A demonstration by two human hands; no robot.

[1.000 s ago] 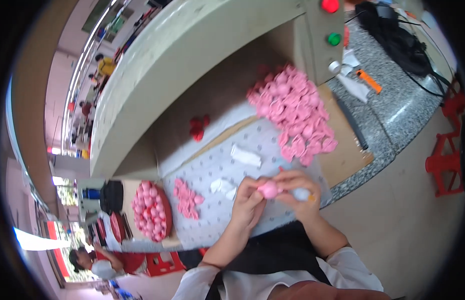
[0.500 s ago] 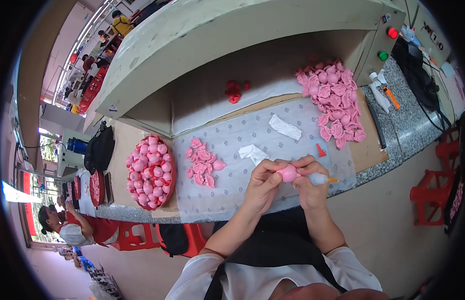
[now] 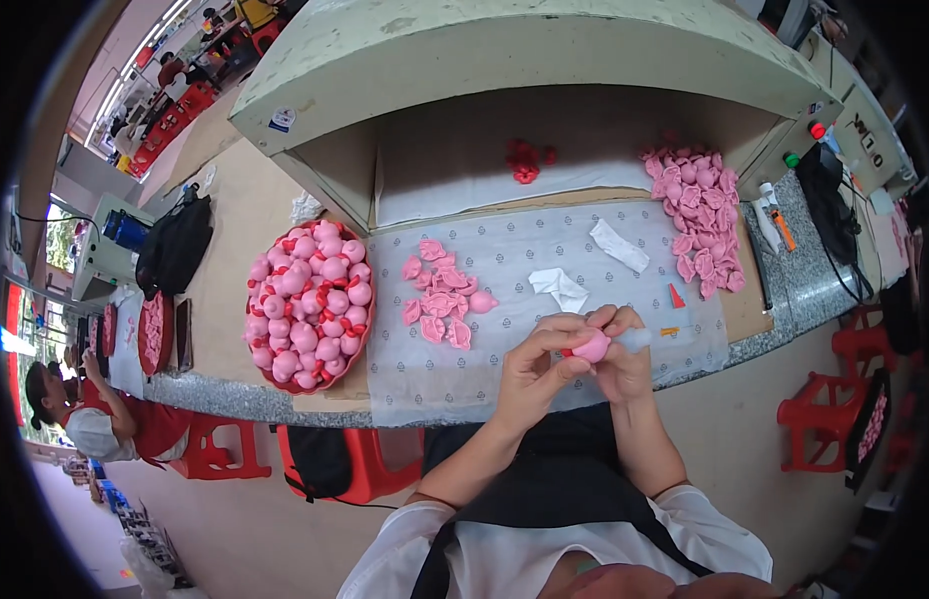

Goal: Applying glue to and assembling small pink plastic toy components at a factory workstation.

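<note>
My left hand (image 3: 534,371) is closed, its fingertips pinching a round pink rubbery piece (image 3: 591,346) with a bit of red at its left side. The closed right hand (image 3: 626,374) meets it there, fingertips against the piece. Tucked in that same hand is a translucent squeeze bottle (image 3: 636,339), its orange tip (image 3: 669,330) pointing right. Just beyond, on the patterned sheet (image 3: 424,384), lie a small red cone (image 3: 676,296) and a crumpled white cloth (image 3: 559,288). Left of the hands sits a loose group of pink petal-shaped pieces (image 3: 444,299).
A red basket (image 3: 362,344) heaped with pink balls with red parts stands at left. Many pink petal pieces (image 3: 699,205) pile up at right. Small red pieces (image 3: 524,160) lie under the pale metal hood (image 3: 544,60). A co-worker (image 3: 105,414) sits at far left.
The whole view has shifted, bringing the basket and hood nearer the middle. Between my fingers the pink piece has turned, and red now shows at its side. Both hands remain together.
</note>
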